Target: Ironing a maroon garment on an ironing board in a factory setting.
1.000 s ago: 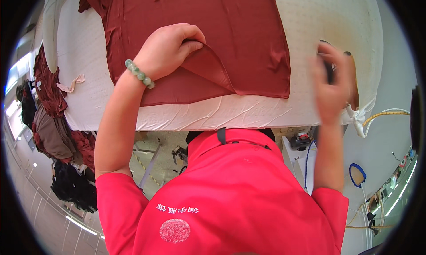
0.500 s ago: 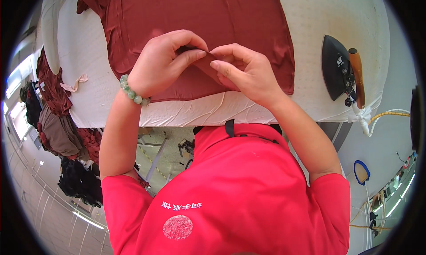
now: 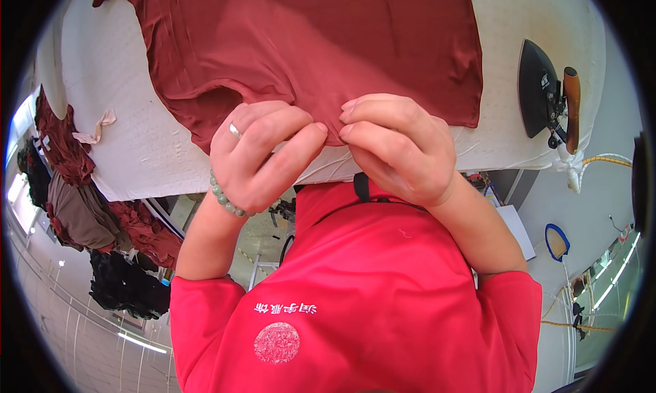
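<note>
A dark red silky garment (image 3: 328, 44) lies spread over the padded white table (image 3: 123, 154), its near edge drawn up between my hands. My left hand (image 3: 266, 150), with a ring and a green bead bracelet (image 3: 223, 196), pinches that edge with closed fingers. Close beside it, my right hand (image 3: 400, 143) grips the same edge, thumb hidden under bent fingers. A narrow gap separates the two hands, and folds run from the pinched cloth back into the garment.
A black iron (image 3: 540, 89) with a wooden handle (image 3: 572, 109) rests at the table's right, its hose (image 3: 605, 160) leading off right. Dark red (image 3: 61, 137), brown (image 3: 82, 208) and black clothes (image 3: 126, 280) hang at the left. A pale cloth strip (image 3: 97, 128) lies near the left edge.
Both hands have come down toward my body, turned knuckles up and moved slightly apart. The garment's near edge is pulled toward me, with new folds at its left.
</note>
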{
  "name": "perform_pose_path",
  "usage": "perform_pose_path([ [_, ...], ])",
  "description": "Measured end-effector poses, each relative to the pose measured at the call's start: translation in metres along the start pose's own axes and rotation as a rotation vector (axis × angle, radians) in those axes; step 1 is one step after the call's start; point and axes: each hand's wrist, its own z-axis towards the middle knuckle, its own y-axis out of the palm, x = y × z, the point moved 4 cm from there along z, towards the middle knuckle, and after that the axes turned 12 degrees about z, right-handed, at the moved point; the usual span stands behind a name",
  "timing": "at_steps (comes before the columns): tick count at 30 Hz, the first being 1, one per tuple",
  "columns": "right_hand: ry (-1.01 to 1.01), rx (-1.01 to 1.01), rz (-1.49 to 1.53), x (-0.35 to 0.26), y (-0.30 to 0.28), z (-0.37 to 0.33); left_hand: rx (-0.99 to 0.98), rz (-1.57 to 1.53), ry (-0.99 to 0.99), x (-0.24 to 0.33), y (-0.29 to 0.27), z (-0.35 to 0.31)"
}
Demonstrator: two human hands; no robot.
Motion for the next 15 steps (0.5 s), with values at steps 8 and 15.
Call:
perform_pose_path([
  [8,-0.023,-0.091,-0.028,-0.008,0.012,-0.008,0.027,0.058,0.090,0.001,-0.012,-0.018],
  [15,-0.030,-0.110,-0.058,-0.011,0.017,-0.004,-0.040,0.059,0.135,-0.006,-0.015,-0.018],
])
